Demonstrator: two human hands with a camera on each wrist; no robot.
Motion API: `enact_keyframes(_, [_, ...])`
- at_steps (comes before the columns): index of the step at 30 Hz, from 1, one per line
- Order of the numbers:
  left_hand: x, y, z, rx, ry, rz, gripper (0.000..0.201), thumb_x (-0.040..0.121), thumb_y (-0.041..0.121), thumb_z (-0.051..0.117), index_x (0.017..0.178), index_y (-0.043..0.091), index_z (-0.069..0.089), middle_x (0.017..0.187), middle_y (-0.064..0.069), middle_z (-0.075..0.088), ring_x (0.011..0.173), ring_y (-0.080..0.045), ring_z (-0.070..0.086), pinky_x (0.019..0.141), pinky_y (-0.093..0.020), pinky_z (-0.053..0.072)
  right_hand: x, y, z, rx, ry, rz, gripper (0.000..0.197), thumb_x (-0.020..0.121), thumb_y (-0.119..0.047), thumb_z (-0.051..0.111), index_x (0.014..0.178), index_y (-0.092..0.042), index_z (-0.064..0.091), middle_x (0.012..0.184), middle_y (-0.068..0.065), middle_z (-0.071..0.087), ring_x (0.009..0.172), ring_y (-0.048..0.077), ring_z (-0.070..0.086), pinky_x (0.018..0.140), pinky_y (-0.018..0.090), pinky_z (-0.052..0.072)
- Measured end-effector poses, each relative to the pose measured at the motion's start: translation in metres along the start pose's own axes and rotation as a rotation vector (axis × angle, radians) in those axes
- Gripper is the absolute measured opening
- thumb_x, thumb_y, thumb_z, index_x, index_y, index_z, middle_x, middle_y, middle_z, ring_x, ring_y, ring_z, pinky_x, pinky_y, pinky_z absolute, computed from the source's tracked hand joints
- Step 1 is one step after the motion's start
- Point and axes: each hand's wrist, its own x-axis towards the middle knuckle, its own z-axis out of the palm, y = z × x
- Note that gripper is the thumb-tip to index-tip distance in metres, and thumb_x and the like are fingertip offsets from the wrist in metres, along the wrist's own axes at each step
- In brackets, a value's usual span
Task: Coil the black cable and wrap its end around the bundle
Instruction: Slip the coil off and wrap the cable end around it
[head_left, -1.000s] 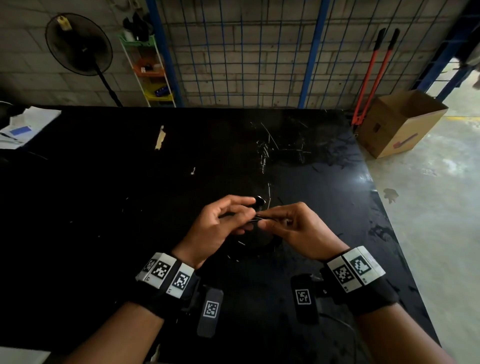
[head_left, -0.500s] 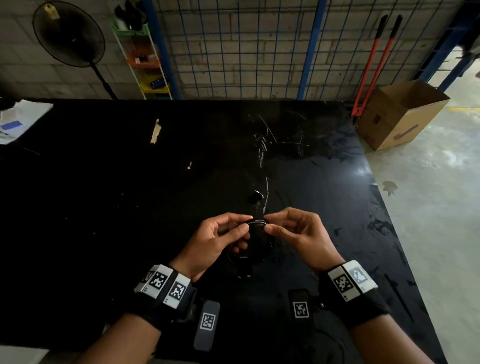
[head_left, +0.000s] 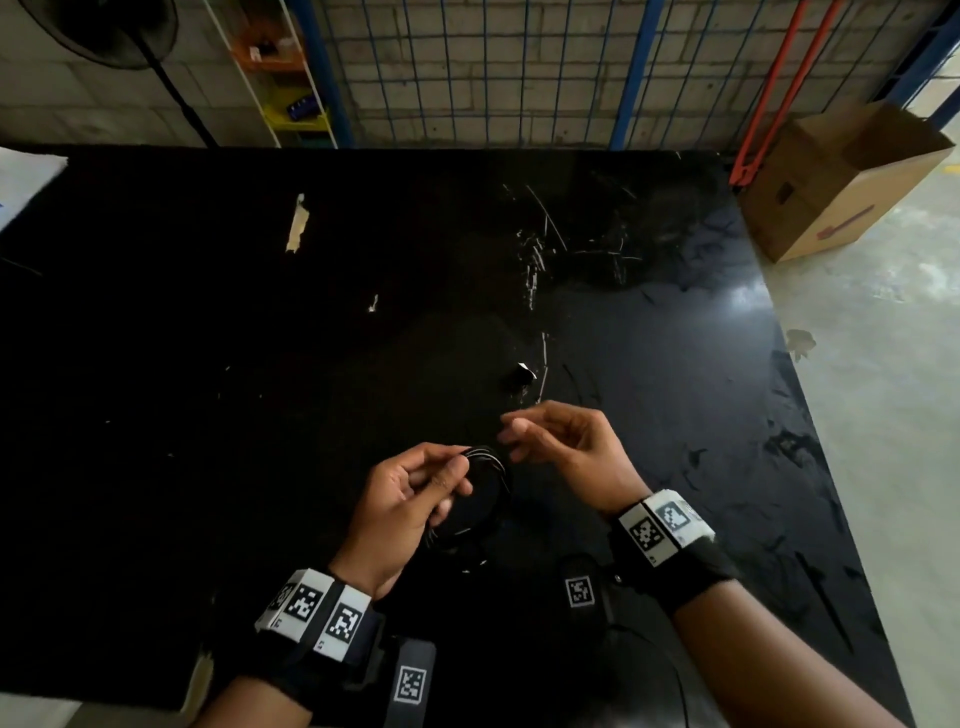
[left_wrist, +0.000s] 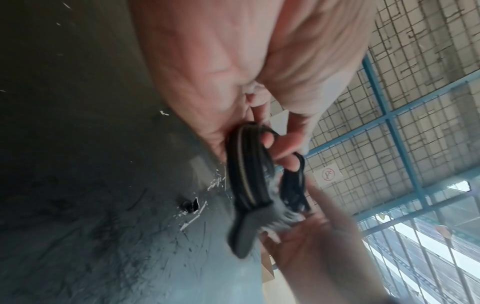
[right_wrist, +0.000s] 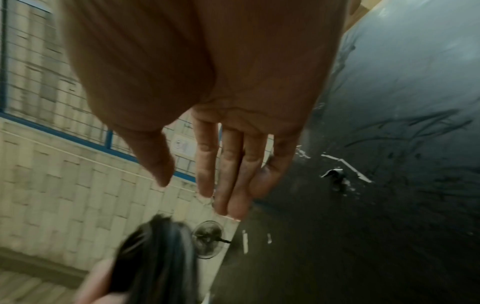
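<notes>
Scratched black table (head_left: 208, 364), mesh wall beyond the hands.
Left hand (head_left: 410, 499) pinches the coiled black cable (head_left: 488, 467); right hand (head_left: 566, 447) is relaxed, holding nothing.

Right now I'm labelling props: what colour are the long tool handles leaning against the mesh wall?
Red-orange handles, beside the cardboard box; clearest in the head view.

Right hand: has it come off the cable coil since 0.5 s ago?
Yes. The right hand now sits apart from the cable coil, fingers straight, up toward the small clip on the table; the left hand alone holds the coil.
</notes>
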Motion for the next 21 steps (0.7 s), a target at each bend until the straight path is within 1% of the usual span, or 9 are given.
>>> enact_keyframes(2, [0.005,-0.002,-0.005,-0.031,0.055,0.015,0.024,0.084,0.022,0.07,0.104,0.008,0.075,0.071,-0.002,0.068,0.053,-0.005,0.047,0.049,-0.013,0.038,0.032,0.023,-0.007,-0.268,0.179,0.085,0.014,0.094,-0.026,0.073,0.096,-0.013,0.078,0.087,0.002,0.079,0.074,0.011,0.072,0.076,0.028,0.054])
enact_keyframes(4, [0.009,-0.004,-0.012,-0.041,0.093,0.022,0.026,0.083,0.024,0.071,0.103,0.009,0.075,0.072,-0.003,0.069,0.053,-0.005,0.048,0.05,-0.013,0.039,0.065,0.05,-0.017,-0.554,0.281,0.181,0.013,0.093,-0.026,0.071,0.1,-0.017,0.078,0.099,0.002,0.078,0.09,0.015,0.072,0.086,0.027,0.051])
enact_keyframes(9, [0.015,-0.01,-0.028,-0.042,0.16,0.032,0.027,0.084,0.023,0.07,0.105,0.008,0.075,0.076,-0.005,0.073,0.054,-0.003,0.052,0.052,-0.013,0.041,0.13,0.096,-0.022,-0.883,0.164,0.249,0.042,0.094,-0.035,0.063,0.135,-0.026,0.065,0.151,0.004,0.048,0.132,0.027,0.056,0.108,0.034,0.045])
enact_keyframes(11, [0.016,-0.012,-0.032,-0.047,0.178,0.032,0.027,0.085,0.022,0.07,0.106,0.007,0.075,0.076,-0.005,0.072,0.054,-0.003,0.051,0.051,-0.013,0.041,0.15,0.105,-0.019,-0.92,0.121,0.276,0.049,0.096,-0.036,0.061,0.144,-0.026,0.058,0.163,0.004,0.034,0.142,0.029,0.046,0.117,0.036,0.038])
enact_keyframes(13, [0.016,-0.014,-0.035,-0.059,0.185,0.03,0.028,0.085,0.021,0.069,0.107,0.005,0.074,0.075,-0.005,0.072,0.053,-0.003,0.051,0.051,-0.013,0.04,0.165,0.111,-0.017,-0.964,0.093,0.295,0.05,0.098,-0.038,0.057,0.146,-0.025,0.055,0.166,0.004,0.032,0.145,0.033,0.041,0.12,0.037,0.033])
enact_keyframes(15, [0.016,-0.015,-0.038,-0.067,0.184,0.027,0.027,0.085,0.02,0.069,0.107,0.005,0.074,0.074,-0.004,0.072,0.053,-0.003,0.051,0.05,-0.013,0.04,0.174,0.115,-0.017,-1.006,0.106,0.263,0.045,0.1,-0.039,0.052,0.14,-0.021,0.061,0.158,0.005,0.046,0.139,0.034,0.048,0.116,0.037,0.037])
enact_keyframes(17, [0.015,-0.017,-0.039,-0.068,0.183,0.027,0.026,0.085,0.019,0.07,0.106,0.005,0.074,0.074,-0.005,0.072,0.053,-0.004,0.051,0.05,-0.013,0.04,0.176,0.115,-0.017,-0.995,0.196,0.235,0.036,0.1,-0.038,0.051,0.12,-0.018,0.073,0.132,0.01,0.068,0.121,0.036,0.062,0.099,0.039,0.05])
enact_keyframes(19, [0.014,-0.017,-0.04,-0.071,0.179,0.031,0.026,0.085,0.019,0.07,0.106,0.005,0.074,0.074,-0.005,0.072,0.053,-0.004,0.051,0.05,-0.013,0.04,0.173,0.111,-0.016,-0.949,0.28,0.25,0.032,0.097,-0.04,0.054,0.103,-0.021,0.079,0.105,0.014,0.076,0.101,0.039,0.07,0.082,0.039,0.055])
enact_keyframes(21, [0.014,-0.018,-0.041,-0.074,0.174,0.037,0.026,0.085,0.019,0.07,0.106,0.005,0.075,0.075,-0.006,0.072,0.054,-0.004,0.051,0.05,-0.014,0.04,0.166,0.105,-0.015,-0.85,0.332,0.252,0.026,0.093,-0.041,0.061,0.095,-0.025,0.081,0.094,0.011,0.079,0.092,0.035,0.072,0.079,0.036,0.058])
